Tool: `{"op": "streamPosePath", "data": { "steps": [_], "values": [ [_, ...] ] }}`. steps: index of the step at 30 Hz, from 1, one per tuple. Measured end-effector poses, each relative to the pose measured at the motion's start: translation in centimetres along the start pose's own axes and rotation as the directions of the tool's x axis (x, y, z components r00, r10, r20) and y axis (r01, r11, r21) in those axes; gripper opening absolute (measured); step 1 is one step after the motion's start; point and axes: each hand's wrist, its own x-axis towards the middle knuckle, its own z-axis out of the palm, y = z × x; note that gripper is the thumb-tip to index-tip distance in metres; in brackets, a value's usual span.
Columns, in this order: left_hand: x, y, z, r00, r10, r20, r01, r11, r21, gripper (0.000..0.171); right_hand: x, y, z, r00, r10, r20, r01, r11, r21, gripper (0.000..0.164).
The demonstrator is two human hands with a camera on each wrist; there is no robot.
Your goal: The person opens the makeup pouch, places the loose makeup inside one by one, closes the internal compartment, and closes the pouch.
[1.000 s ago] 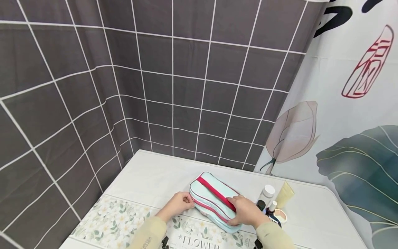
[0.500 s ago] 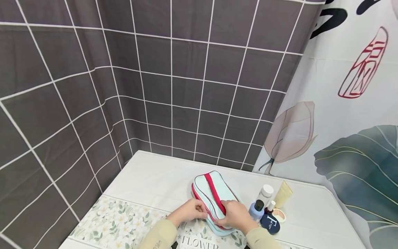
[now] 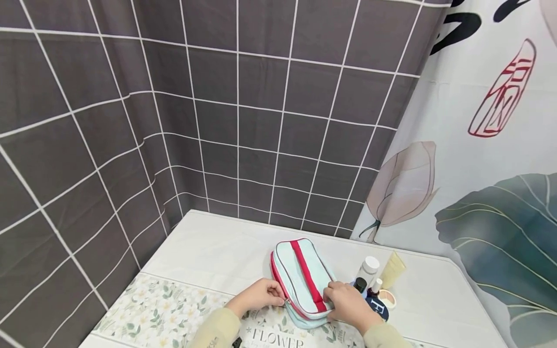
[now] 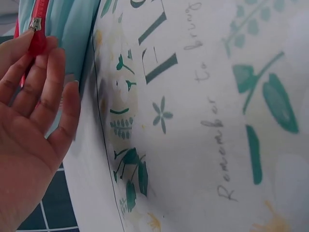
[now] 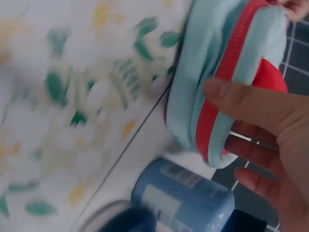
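Observation:
A light blue zip pouch with a red strap across its top and a red zipper lies on the table. My left hand is at its near left side. In the left wrist view, the thumb and fingers of this hand pinch the metal zipper pull at the end of the red zipper tape. My right hand holds the pouch's near right end. Seen from the right wrist, its thumb presses on the red zipper band while the other fingers reach behind the far side. The pouch's inside is hidden.
Right of the pouch stand a white-capped clear bottle, a blue bottle with a black cap, and a yellow tube. A small white-capped bottle, a round compact and a dark blue round case sit beside them.
The pouch has turned clockwise, so its far end points more directly away. My left hand has moved right along its near side. My right hand has shifted to its near right end.

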Motion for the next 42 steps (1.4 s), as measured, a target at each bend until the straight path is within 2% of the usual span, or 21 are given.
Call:
{"op": "streamPosePath", "data": {
  "steps": [4,7,9,14,16,18,20,23,26,29,32,35,39,42],
  "values": [
    [-0.1,0.0,-0.2,1.0,-0.004,-0.005,0.004,1.0,-0.007,0.007,-0.7,0.1,0.2,0.99,-0.119,-0.077,0.108,0.984,-0.14,0.026],
    [-0.3,0.2,-0.3,1.0,-0.012,-0.019,0.011,1.0,-0.019,0.008,-1.0,-0.1,0.2,0.983,-0.136,-0.122,0.114,0.979,-0.169,0.022],
    [-0.3,0.2,-0.4,0.999,-0.012,-0.035,0.011,0.999,-0.033,0.008,-1.1,-0.4,0.2,0.985,-0.111,-0.133,0.092,0.986,-0.138,0.022],
    [-0.1,0.2,-0.2,0.997,-0.02,-0.071,0.016,0.998,-0.055,0.008,-0.6,-1.3,0.6,0.99,0.038,-0.133,-0.039,0.999,-0.006,0.027],
    [-0.1,0.3,0.1,0.998,-0.025,-0.059,0.022,0.999,-0.046,0.008,-0.3,-1.7,0.8,0.986,0.091,-0.142,-0.088,0.996,0.029,0.029],
    [-0.2,0.5,0.5,0.999,-0.028,-0.018,0.027,0.999,-0.044,0.008,0.1,-2.2,0.9,0.982,0.115,-0.152,-0.109,0.993,0.053,0.031],
    [-0.3,0.6,0.9,0.999,-0.035,0.032,0.036,0.998,-0.046,0.008,0.4,-2.6,1.0,0.981,0.091,-0.169,-0.082,0.995,0.061,0.03],
    [-0.6,0.5,1.1,0.996,-0.054,0.077,0.059,0.996,-0.06,0.007,0.7,-2.5,1.0,0.985,-0.001,-0.174,0.008,0.999,0.045,0.026],
    [-0.9,0.2,0.7,0.994,-0.076,0.084,0.082,0.994,-0.066,0.005,0.5,-1.4,0.9,0.982,-0.085,-0.168,0.084,0.996,-0.011,0.026],
    [-1.1,0.1,0.2,0.993,-0.08,0.088,0.086,0.993,-0.075,0.005,0.2,-0.3,0.9,0.976,-0.13,-0.172,0.121,0.991,-0.061,0.026],
    [-1.4,0.1,0.0,0.993,-0.064,0.095,0.072,0.994,-0.085,0.007,0.2,0.1,1.2,0.971,-0.146,-0.187,0.137,0.989,-0.064,0.021],
    [-1.5,0.1,0.3,0.995,-0.065,0.081,0.073,0.993,-0.093,0.007,0.3,-0.3,1.3,0.975,-0.12,-0.189,0.118,0.993,-0.023,0.019],
    [-1.5,0.2,1.2,0.996,-0.071,0.056,0.077,0.992,-0.098,0.006,1.0,-1.7,1.4,0.98,-0.07,-0.187,0.083,0.995,0.059,0.018],
    [-1.6,0.2,2.0,0.995,-0.07,0.072,0.076,0.994,-0.078,0.008,1.6,-3.0,1.7,0.974,-0.102,-0.2,0.12,0.99,0.079,0.014]
  ]
}}
